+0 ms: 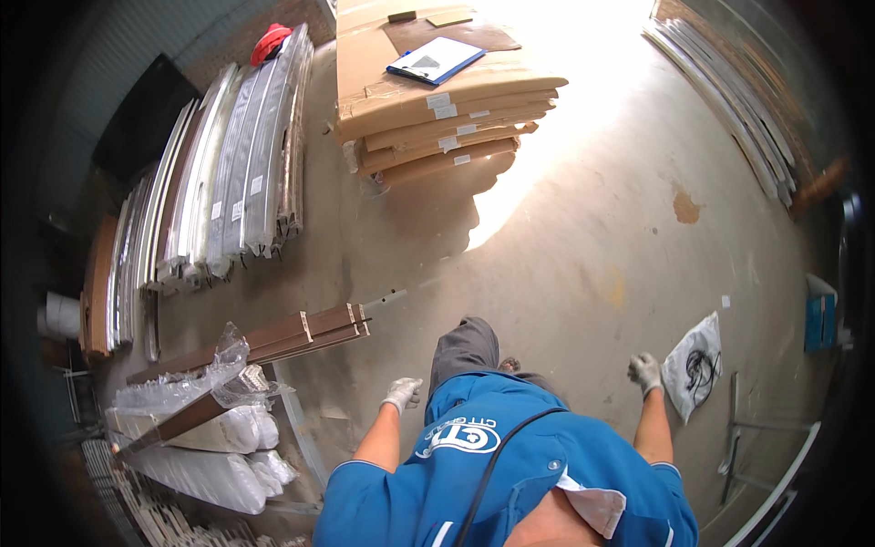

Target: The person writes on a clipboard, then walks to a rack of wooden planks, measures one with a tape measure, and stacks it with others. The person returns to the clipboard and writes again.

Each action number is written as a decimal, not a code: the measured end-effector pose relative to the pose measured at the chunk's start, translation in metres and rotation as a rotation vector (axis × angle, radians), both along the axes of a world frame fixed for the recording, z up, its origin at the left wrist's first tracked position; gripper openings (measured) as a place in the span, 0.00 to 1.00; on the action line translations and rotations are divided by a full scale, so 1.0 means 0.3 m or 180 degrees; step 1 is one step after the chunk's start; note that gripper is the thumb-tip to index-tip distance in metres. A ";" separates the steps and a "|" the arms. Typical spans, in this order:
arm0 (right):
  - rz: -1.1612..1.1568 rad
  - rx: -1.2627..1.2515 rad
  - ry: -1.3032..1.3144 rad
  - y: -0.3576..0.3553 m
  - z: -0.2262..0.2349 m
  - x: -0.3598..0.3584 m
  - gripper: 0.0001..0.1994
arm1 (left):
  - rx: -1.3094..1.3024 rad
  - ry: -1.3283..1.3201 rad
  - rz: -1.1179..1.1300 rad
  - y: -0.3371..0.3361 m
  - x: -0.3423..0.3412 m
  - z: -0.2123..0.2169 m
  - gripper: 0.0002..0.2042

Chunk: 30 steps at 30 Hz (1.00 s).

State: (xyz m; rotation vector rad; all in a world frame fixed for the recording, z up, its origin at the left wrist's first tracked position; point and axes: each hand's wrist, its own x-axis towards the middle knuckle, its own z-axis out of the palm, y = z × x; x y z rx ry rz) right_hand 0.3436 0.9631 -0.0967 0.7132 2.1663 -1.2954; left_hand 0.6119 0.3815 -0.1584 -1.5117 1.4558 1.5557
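Note:
My left hand, in a pale work glove, hangs beside my left thigh with its fingers curled in. No object shows in it. On the other side, my right hand wears a matching glove and is held out from my body, its fingers also closed with nothing visible in them. Closest to that hand is a white plastic sheet or bag on the floor, with a dark coiled cord on top. To the left of my left hand lie long brown profiles and plastic-wrapped bundles.
Ahead stands a stack of large cardboard packages bearing a clipboard. Wrapped long profiles lean at the far left, with a red item on top. More long pieces lie far right; a metal frame is near right.

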 end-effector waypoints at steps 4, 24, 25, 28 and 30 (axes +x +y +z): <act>0.0525 0.0249 0.0935 -0.222 0.136 -0.643 0.10 | -0.0076 0.0067 0.0580 -0.061 -0.384 -0.003 0.12; 0.0613 -0.0101 -0.0777 -0.401 -0.276 -1.464 0.09 | -0.2232 0.1001 0.0817 -0.991 -2.931 0.381 0.21; 0.0758 -0.0078 -0.0668 -0.373 -0.311 -1.566 0.09 | -0.2416 0.0895 0.0922 -1.002 -2.962 0.367 0.21; 0.1067 -0.0148 -0.0271 -0.375 -0.306 -1.904 0.08 | -0.2673 0.0397 0.0866 -1.018 -3.045 0.371 0.24; 0.0096 -0.0650 -0.0587 -0.427 -0.198 -2.281 0.08 | -0.2713 0.0077 0.0930 -1.027 -3.088 0.394 0.26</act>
